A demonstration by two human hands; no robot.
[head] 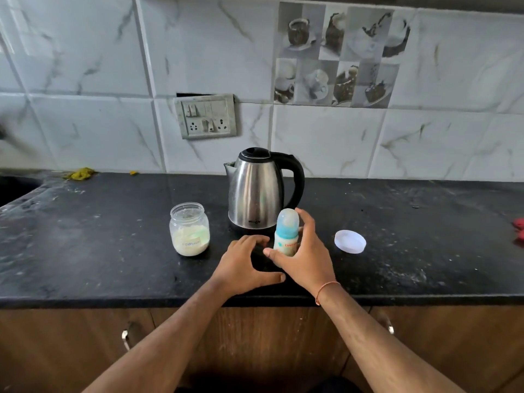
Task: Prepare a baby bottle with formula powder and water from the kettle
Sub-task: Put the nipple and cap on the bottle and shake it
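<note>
- Baby bottle point(286, 236): upright on the black counter point(113, 251), just in front of the kettle; clear cap over a blue collar, pale contents in the lower body.
- Right hand point(306, 256): wrapped round the bottle's right side, thumb across the lower front, fingers curving behind the cap; the grip is closed on the bottle. An orange thread band sits on the wrist.
- Left hand point(246, 265): resting on the counter just left of the bottle, fingers curled downward and spread, holding nothing; fingertips near the bottle's base, contact cannot be told.
- Electric kettle point(259, 191): steel body, black lid and handle, lid down, spout to the left, handle to the right, near the wall.
- Formula jar point(189, 228): clear, lidless, roughly a third full of pale powder, left of the kettle, apart from both hands.
- White lid point(350, 241): lying flat on the counter, right of the bottle, well apart from the jar.
- Switch and socket plate point(206, 116): on the marble-look tiled wall above the kettle.
- Yellow scrap point(80, 173): at the counter's back edge, far left.
</note>
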